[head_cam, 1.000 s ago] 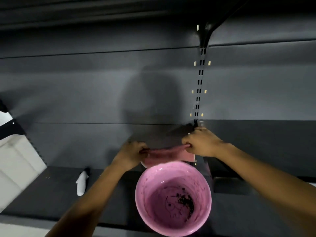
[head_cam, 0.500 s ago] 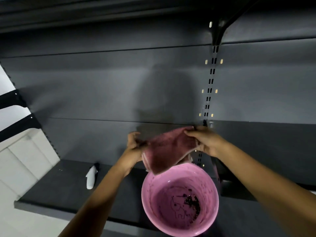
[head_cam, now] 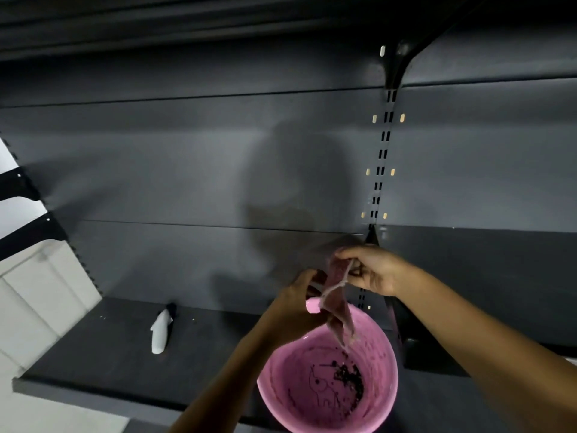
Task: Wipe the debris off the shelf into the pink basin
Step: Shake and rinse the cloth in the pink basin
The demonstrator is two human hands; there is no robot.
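Observation:
The pink basin (head_cam: pixel 379 345) stands on the dark shelf (head_cam: pixel 103 354), with black debris (head_cam: pixel 348 378) lying on its bottom. A pink-brown cloth (head_cam: pixel 338 310) hangs folded over the basin's far rim, its lower corner dangling inside. My right hand (head_cam: pixel 373 270) pinches the cloth's upper end. My left hand (head_cam: pixel 296 303) grips the same cloth lower down, just left of it, above the basin's rim.
A white spray bottle (head_cam: pixel 160 331) lies on the shelf to the left. A slotted upright (head_cam: pixel 379 170) runs up the grey back panel behind my hands. Black shelf brackets (head_cam: pixel 29 232) stick out at the far left, by a white tiled wall.
The cloth, stretched flat between both hands a second ago, is now gathered and hanging down into the basin. My hands have come closer together, and my view has shifted left.

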